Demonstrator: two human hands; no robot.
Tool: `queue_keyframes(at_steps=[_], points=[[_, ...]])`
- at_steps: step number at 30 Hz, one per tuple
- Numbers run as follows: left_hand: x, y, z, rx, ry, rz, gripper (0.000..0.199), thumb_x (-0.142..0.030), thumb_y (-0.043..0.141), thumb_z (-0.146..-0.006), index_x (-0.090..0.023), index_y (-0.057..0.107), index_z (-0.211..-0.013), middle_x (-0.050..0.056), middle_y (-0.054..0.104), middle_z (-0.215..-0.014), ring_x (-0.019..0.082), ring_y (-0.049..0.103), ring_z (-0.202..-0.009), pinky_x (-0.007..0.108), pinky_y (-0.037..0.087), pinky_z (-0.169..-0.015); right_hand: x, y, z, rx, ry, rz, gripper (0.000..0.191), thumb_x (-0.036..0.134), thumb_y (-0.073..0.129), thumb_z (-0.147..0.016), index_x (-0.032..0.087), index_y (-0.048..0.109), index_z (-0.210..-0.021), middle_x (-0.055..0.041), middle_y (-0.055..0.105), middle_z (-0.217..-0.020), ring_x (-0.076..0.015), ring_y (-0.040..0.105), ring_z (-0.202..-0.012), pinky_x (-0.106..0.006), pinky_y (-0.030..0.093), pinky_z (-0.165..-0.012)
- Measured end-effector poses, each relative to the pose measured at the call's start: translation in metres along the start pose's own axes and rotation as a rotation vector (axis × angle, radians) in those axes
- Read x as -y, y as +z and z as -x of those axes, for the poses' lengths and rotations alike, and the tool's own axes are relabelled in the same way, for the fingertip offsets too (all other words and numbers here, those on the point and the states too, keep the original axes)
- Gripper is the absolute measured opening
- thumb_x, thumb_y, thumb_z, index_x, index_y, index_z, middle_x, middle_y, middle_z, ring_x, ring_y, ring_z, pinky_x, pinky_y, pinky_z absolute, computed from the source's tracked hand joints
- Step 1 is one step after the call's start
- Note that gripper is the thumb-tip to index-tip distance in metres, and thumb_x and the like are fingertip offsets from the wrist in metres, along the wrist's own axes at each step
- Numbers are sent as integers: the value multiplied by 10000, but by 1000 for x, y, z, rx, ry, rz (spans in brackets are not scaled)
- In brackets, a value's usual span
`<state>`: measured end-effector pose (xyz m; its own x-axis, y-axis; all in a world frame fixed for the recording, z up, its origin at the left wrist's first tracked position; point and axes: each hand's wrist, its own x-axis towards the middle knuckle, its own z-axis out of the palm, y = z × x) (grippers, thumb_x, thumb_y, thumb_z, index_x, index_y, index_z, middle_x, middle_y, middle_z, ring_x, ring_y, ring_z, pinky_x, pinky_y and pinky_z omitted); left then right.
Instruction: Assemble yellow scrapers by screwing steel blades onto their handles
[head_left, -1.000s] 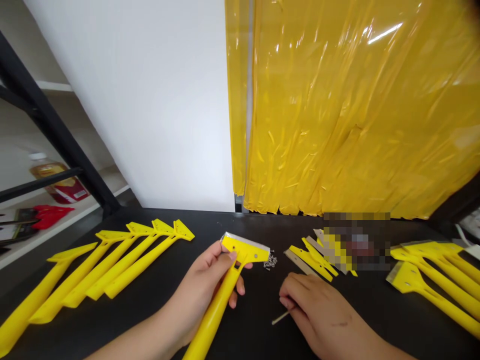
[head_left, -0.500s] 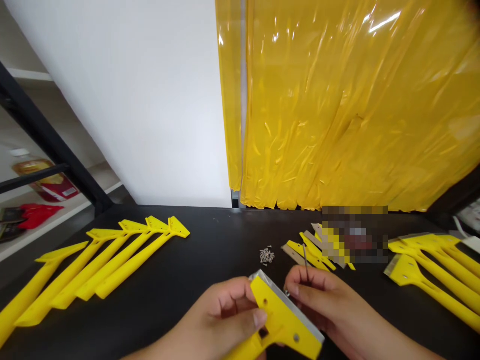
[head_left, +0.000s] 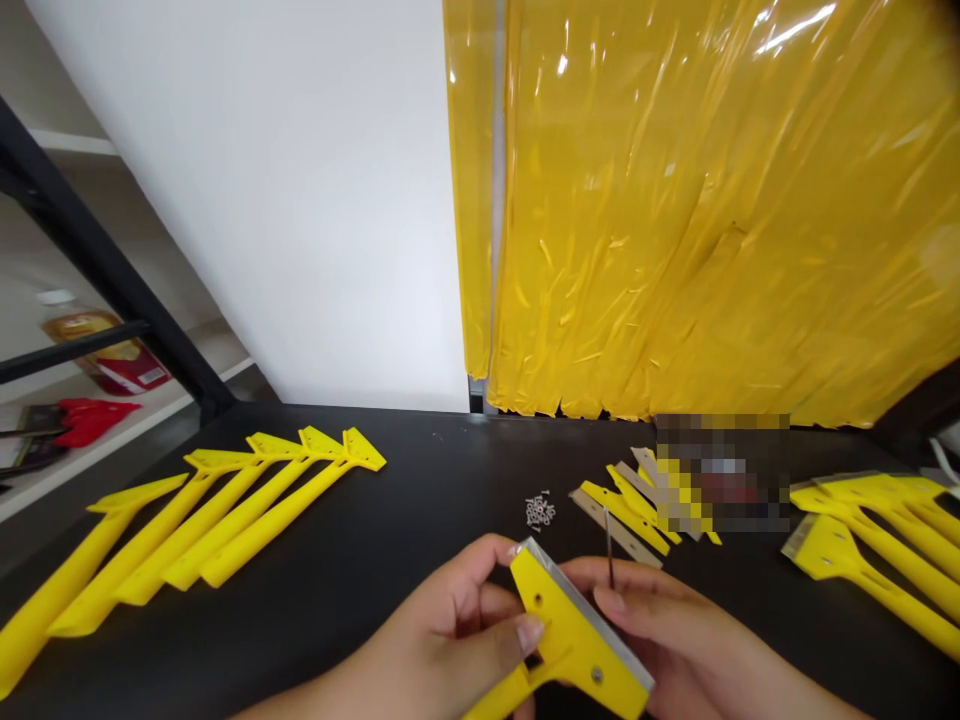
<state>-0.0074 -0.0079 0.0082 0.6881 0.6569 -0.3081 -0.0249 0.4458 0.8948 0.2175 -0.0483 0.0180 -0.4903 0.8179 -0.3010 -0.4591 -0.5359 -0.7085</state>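
L hand (head_left: 457,630) wraps tight round yellow scraper (head_left: 570,630), low ctr of frame, steel blade (head_left: 600,610) facing R. R hand (head_left: 675,640) pinches thin metal shaft (head_left: 609,545) upright, just behind blade. Best: hold head steady, fingers off edge. Small screws (head_left: 540,512) lie ctr, just above.

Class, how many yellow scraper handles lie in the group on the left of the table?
5 yellow scraper handles: the leftmost, second, middle, fourth and rightmost, side by side on the black table, heads pointing away.
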Motion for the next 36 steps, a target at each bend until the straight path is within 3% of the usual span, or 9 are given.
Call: queue_keyframes(at_steps=[3, 10, 15, 18, 23, 32, 36], points=[[0, 1, 2, -6, -3, -1, 478, -532, 779, -884, -237, 552, -1183, -7, 743, -829, 77, 657, -520, 149, 478, -504, 0, 1, -1, 11, -1, 3, 343, 391, 787, -860, 199, 817, -1143, -109, 750, -982, -250, 647, -947, -452, 425, -1015], [-2, 2, 6, -3, -10, -35, 528, -539, 778, -882, -246, 513, -1233, 50, 773, -968, 65, 647, -550, 144, 458, -513, 2, 0, 0, 111, 9, 3, 328, 391, 729, -906, 189, 818, -1148, -81, 746, -887, -196, 648, -826, -341, 458, -911], [1, 0, 4, -15, -2, -38, 595, -547, 784, -872, -251, 499, -1303, 45, 769, -956, 77, 639, -537, 188, 475, -536, 0, 0, 1, 64, 10, -32, 307, 393, 709, -929, 168, 816, -1108, -62, 705, -842, -173, 623, -799, -317, 468, -874], [5, -1, 4, 20, 16, 13, 611, -518, 815, -856, -239, 518, -1311, 66, 780, -983, 103, 672, -631, 222, 490, -623, -5, -2, 3, 17, 17, -26, 267, 401, 786, -878, 197, 821, -1047, -45, 702, -880, -165, 634, -821, -316, 471, -894], [3, -1, 9, 82, 26, 83, 472, -419, 835, -867, -213, 585, -1211, 74, 778, -985, 160, 723, -820, 267, 479, -766, -10, -8, 7, 13, 24, 59, 353, 416, 847, -840, 256, 792, -1150, -40, 736, -977, -190, 680, -926, -314, 468, -908], [-5, 0, 12, 99, 69, 42, 428, -424, 810, -887, -229, 602, -1206, 25, 756, -887, 161, 706, -752, 259, 483, -722, -7, -6, 4, -50, 50, 11, 359, 460, 833, -820, 165, 818, -1023, -62, 681, -884, -185, 637, -854, -296, 458, -803], [-11, -1, 14, 152, 39, -3, 407, -436, 799, -893, -228, 614, -1190, 21, 749, -894, 132, 671, -695, 217, 424, -631, -5, -5, 7, -50, 47, 18, 340, 448, 849, -816, 156, 818, -987, -26, 617, -781, -120, 560, -719, -243, 401, -709]])
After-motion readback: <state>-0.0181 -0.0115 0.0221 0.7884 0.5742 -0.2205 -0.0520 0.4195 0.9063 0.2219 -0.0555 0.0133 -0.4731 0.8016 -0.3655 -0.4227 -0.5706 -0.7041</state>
